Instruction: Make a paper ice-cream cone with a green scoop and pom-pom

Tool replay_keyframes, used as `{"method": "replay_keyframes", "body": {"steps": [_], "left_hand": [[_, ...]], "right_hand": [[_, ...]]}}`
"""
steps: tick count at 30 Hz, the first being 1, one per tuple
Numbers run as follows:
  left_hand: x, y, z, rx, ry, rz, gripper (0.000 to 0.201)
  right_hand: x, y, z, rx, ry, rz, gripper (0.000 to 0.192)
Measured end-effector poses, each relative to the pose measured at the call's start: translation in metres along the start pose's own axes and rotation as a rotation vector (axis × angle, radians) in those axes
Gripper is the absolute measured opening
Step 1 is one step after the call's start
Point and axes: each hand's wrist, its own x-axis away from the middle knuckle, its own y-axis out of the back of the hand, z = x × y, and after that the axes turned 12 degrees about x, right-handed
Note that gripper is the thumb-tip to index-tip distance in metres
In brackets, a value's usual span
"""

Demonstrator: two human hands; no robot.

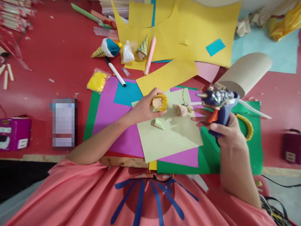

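Note:
My left hand (150,108) is closed around a yellow paper cone (164,106) with dark lines, its mouth facing up and crumpled beige paper visible inside. In my right hand (227,128) is a blue hot glue gun (222,108) with an orange trigger, its nozzle pointing left. A clear glue stick (255,109) sticks out behind it. Between the hands, on a pale green sheet (169,141), lie a crumpled beige paper piece (181,110), a thin patterned strip (188,109) and a pale folded scrap (158,124).
Farther back lie a finished-looking cone with a blue cap (109,48), another patterned cone (142,49), a marker (117,73) and yellow felt-like sheets (202,25). A cardboard tube (249,70) is behind the glue gun. A blurred phone (64,124) lies left; a yellow tape roll (248,127) sits right.

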Motion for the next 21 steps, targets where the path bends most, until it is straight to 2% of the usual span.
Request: {"method": "replay_keyframes", "body": {"steps": [2,5,12,17,21], "left_hand": [[0.0,0.0,0.0,0.005,0.0,0.017,0.038],[0.001,0.0,0.001,0.017,0.001,0.045,0.04],[0.002,-0.002,0.0,0.042,0.013,0.049,0.038],[0.002,-0.001,-0.001,0.026,0.017,0.069,0.038],[0.002,-0.001,-0.001,0.017,0.036,0.074,0.038]], "right_hand": [[0.003,-0.005,0.001,-0.1,-0.063,0.115,0.045],[0.006,-0.017,0.003,-0.094,-0.126,0.139,0.032],[0.007,-0.045,0.008,0.229,0.058,-0.051,0.014],[0.007,-0.051,0.004,0.388,0.081,-0.141,0.029],[0.007,-0.053,0.001,0.405,0.089,-0.18,0.036]]}}
